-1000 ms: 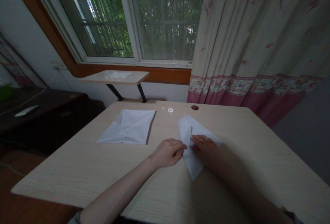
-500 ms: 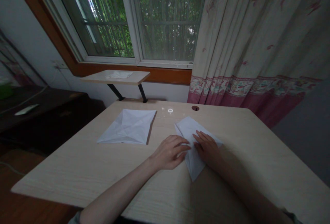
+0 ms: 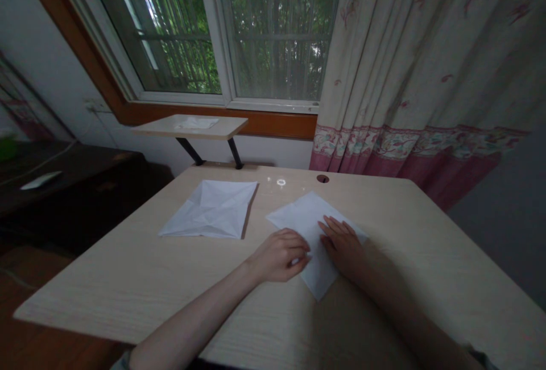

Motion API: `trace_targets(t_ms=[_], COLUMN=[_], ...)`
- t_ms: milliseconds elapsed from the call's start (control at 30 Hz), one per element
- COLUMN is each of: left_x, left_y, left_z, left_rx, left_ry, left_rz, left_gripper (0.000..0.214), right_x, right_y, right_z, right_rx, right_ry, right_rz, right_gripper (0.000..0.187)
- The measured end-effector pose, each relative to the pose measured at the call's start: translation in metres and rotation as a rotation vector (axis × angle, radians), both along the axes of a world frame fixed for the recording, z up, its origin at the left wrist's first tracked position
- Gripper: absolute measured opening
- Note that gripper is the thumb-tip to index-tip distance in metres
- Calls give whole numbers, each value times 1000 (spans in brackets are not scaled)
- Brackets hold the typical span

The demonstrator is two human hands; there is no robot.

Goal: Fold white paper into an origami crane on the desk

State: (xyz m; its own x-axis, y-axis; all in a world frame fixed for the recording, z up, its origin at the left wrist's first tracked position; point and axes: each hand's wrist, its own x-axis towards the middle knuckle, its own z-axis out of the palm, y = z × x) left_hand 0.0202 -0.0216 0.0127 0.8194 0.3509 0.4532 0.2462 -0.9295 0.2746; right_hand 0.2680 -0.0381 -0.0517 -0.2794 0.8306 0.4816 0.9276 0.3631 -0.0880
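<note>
Pressing blank white paper [image 3: 305,217], left hand [image 3: 279,255] curled, right hand [image 3: 343,242] flat, no writing.

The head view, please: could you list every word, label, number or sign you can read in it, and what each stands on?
None can be read.
The sheet of paper under the left hand and right hand: blank white.
The creased sheet to the left on the table: blank, folds only.
The curtain: a printed pattern, no lettering.
The pale object on the dark side table: too small and dim to tell.
</note>
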Motion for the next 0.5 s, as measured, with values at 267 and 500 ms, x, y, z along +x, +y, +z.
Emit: trace_targets(t_ms=[267, 500], left_x=[0, 4], left_y=[-3, -3], left_z=[1, -1], left_rx=[-63, 77], left_ry=[121, 142], left_rz=[55, 128], left_gripper=[27, 25], right_x=[3, 2], right_y=[0, 0], right_z=[-2, -1], right_rx=[1, 19], right_ry=[-10, -14], right_rz=[42, 45], right_gripper=[39, 38])
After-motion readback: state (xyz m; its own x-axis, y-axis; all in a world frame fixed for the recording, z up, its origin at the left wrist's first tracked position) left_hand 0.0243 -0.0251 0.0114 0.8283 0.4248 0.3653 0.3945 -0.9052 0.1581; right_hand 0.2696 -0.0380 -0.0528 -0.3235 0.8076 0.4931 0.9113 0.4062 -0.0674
